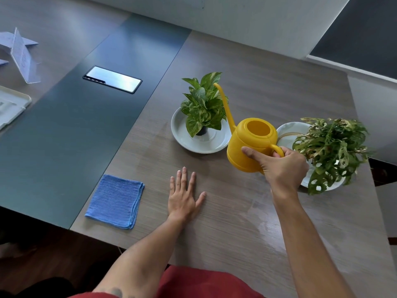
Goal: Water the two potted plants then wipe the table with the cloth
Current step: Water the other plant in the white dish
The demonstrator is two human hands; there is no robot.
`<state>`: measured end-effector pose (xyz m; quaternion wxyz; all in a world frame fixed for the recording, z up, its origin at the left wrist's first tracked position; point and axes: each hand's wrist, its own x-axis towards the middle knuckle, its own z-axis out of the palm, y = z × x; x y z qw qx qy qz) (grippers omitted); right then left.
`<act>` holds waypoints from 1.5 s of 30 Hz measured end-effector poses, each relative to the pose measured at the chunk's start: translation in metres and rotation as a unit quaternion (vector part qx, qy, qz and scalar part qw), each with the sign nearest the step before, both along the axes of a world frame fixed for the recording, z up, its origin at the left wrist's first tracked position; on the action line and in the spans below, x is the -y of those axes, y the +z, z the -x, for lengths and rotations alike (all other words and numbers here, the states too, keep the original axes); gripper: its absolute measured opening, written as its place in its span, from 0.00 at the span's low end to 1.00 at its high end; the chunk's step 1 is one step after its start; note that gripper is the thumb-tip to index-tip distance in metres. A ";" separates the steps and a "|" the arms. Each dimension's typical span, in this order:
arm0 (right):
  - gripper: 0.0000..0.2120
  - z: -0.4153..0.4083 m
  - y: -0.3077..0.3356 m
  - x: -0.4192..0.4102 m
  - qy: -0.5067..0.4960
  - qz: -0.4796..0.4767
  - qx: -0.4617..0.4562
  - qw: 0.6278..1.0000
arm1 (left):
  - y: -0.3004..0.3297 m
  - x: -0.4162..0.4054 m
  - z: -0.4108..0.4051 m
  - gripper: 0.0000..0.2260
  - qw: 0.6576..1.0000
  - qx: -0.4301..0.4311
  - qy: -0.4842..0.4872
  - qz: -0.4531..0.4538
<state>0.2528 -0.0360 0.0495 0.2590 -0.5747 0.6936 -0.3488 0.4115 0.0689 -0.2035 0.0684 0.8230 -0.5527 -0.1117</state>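
My right hand (281, 165) grips the handle of a yellow watering can (250, 143), whose long spout points up and back towards the left plant. That small leafy potted plant (203, 104) stands in a white dish (182, 136). A second plant with holed leaves (330, 149) sits in a white dish (287, 131) at the right, just behind my right hand. A folded blue cloth (115, 201) lies flat near the table's front edge. My left hand (184, 194) rests flat on the wooden table (225, 211) with fingers spread, between the cloth and the can.
A dark panel (86, 125) runs along the table's left part with a black power box lid (112, 79) set in it. White paper stands (20, 54) and a white tray (10, 106) sit at the far left. A wall lies behind the plants.
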 end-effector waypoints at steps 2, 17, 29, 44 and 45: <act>0.26 0.001 0.000 0.000 0.004 0.002 -0.004 1.000 | -0.001 0.000 0.000 0.36 1.000 0.000 -0.001 -0.002; 0.30 0.013 -0.006 -0.003 -0.004 0.000 0.009 1.000 | -0.007 0.001 0.000 0.36 1.000 0.007 0.002 0.016; 0.24 0.016 -0.009 -0.015 0.019 0.004 0.005 1.000 | -0.007 0.001 0.000 0.36 1.000 0.014 0.001 0.013; 0.24 0.017 -0.009 -0.017 0.015 0.008 0.000 1.000 | -0.003 0.001 0.001 0.36 1.000 0.006 0.003 0.008; 0.25 0.017 -0.010 -0.016 0.015 0.006 0.000 1.000 | -0.003 0.001 0.000 0.36 1.000 0.006 0.004 0.012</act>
